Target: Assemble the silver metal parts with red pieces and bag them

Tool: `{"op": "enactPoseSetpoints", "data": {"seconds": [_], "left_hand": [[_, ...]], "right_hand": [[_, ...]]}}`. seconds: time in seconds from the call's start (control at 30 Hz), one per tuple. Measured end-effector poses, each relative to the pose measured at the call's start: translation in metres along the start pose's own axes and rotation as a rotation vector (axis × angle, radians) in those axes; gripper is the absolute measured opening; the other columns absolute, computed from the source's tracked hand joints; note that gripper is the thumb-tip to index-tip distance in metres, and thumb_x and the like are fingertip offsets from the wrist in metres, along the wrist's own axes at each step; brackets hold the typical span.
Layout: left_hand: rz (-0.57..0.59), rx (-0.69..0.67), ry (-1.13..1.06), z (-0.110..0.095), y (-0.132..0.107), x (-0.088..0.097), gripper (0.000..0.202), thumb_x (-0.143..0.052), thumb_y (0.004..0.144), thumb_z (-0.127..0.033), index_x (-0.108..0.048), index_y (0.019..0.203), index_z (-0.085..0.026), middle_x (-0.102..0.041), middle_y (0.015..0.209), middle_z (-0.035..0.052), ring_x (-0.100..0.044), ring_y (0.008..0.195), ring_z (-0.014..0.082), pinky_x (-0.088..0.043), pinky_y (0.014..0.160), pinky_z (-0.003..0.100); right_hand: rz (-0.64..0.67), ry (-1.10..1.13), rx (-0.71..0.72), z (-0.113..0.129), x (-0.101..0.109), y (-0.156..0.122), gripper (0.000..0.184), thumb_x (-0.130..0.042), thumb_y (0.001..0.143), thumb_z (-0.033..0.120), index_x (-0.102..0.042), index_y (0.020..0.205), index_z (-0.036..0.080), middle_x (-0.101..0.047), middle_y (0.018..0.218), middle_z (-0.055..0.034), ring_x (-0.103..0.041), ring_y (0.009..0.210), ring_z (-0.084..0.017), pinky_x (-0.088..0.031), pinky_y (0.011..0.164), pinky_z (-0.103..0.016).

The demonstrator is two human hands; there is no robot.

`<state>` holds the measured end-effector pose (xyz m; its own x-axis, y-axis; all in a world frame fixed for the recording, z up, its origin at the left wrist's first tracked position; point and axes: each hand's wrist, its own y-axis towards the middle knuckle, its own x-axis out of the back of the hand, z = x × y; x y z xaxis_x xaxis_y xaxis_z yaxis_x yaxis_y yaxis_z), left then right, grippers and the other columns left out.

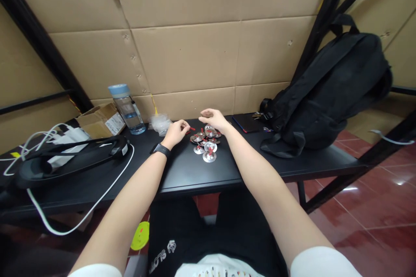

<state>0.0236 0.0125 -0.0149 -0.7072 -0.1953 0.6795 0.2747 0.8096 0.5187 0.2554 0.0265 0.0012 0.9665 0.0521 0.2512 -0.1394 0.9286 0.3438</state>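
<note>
A pile of small silver finger cymbals (209, 156) with red straps lies on the black table (201, 177), several of them overlapping. At the pile's left edge, my left hand (176, 132) is closed in a pinch, a red strap showing at its fingertips. The cymbal on that strap is mostly hidden by the hand. Over the back right of the pile hovers my right hand (214, 120), its fingers curved and apart, with nothing visible in them. Clear plastic bags (160, 124) sit just behind my left hand.
On the left stand a water bottle (131, 114), a cardboard box (100, 120), a white power strip (69, 138) with cables and a black band-shaped thing (78, 169). A dark flat pouch (246, 123) and a black backpack (328, 95) are on the right. Cardboard walls the back.
</note>
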Motion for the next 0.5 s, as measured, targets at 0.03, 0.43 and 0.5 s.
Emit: {"op": "enactPoseSetpoints", "data": {"seconds": [0.03, 0.43, 0.5], "left_hand": [[0.016, 0.008, 0.026, 0.004, 0.0, -0.001, 0.009, -0.064, 0.088, -0.023, -0.065, 0.081, -0.02, -0.076, 0.079, 0.0041, -0.07, 0.073, 0.0177, -0.053, 0.073, 0.028], [0.186, 0.046, 0.447, 0.001, -0.006, 0.004, 0.007, -0.066, 0.087, -0.023, -0.071, 0.092, -0.023, -0.077, 0.09, 0.004, -0.07, 0.084, 0.0206, -0.047, 0.068, 0.027], [0.189, 0.049, 0.464, -0.001, -0.006, 0.004, 0.007, -0.067, 0.087, -0.025, -0.071, 0.092, -0.023, -0.077, 0.092, 0.0048, -0.07, 0.085, 0.0213, -0.047, 0.069, 0.027]], "right_hand": [[-0.073, -0.198, 0.042, -0.006, 0.007, 0.002, 0.028, -0.085, 0.074, 0.024, -0.073, 0.099, 0.02, -0.074, 0.107, -0.0064, -0.069, 0.098, -0.019, -0.054, 0.094, -0.035], [-0.116, -0.773, -0.178, -0.064, 0.071, 0.005, 0.022, -0.087, 0.072, 0.027, -0.078, 0.091, 0.021, -0.079, 0.1, -0.0062, -0.074, 0.096, -0.02, -0.053, 0.088, -0.027], [-0.077, -0.821, -0.211, -0.064, 0.07, 0.007, 0.019, -0.083, 0.078, 0.031, -0.08, 0.093, 0.019, -0.079, 0.102, -0.0088, -0.074, 0.099, -0.022, -0.053, 0.09, -0.027]]}}
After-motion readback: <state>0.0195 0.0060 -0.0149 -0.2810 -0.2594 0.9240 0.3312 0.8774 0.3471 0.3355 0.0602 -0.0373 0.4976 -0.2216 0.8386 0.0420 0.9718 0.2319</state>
